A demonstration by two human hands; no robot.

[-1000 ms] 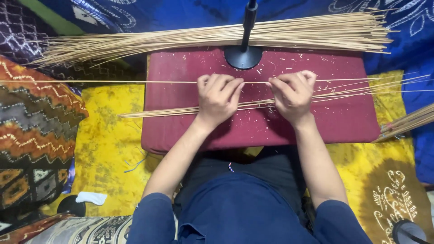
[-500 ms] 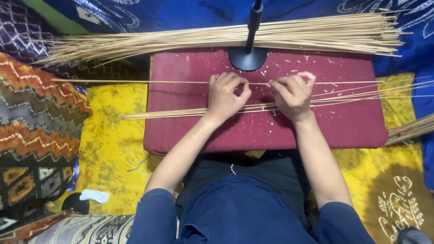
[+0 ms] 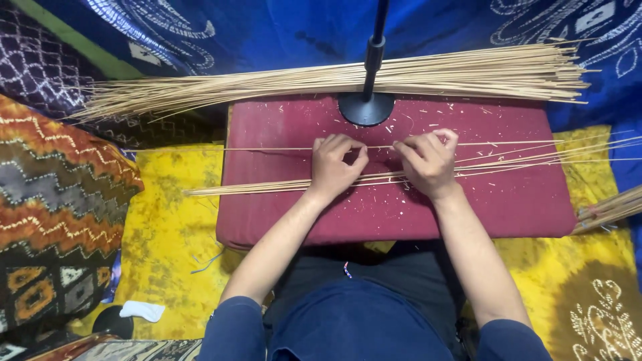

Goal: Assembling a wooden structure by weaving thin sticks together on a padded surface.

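Sticks, thin and pale, are what both hands work on: a small bundle [image 3: 267,187] lies lengthways across the middle of the maroon cushion [image 3: 508,207], its left ends overhanging the cushion's left edge above the yellow cloth [image 3: 167,220]. The left hand [image 3: 334,166] rests on this bundle with fingers curled, pinching a single stick [image 3: 267,148] that runs parallel just beyond; the right hand [image 3: 428,160] pinches the same stick between thumb and forefinger, close beside the left. Such a slender stick, held at two near points, looks liable to snap if the hands bend or twist it unevenly, and splinters already dot the cushion. The bundle under the wrists fans out toward the right edge, so a sliding palm could scatter it or roll sticks off the near edge. Farther on, a black stand base [image 3: 366,108] sits at the far edge, close enough for a lifted stick to catch. Behind it lies a large heap of sticks [image 3: 468,72], which could mix with strays.
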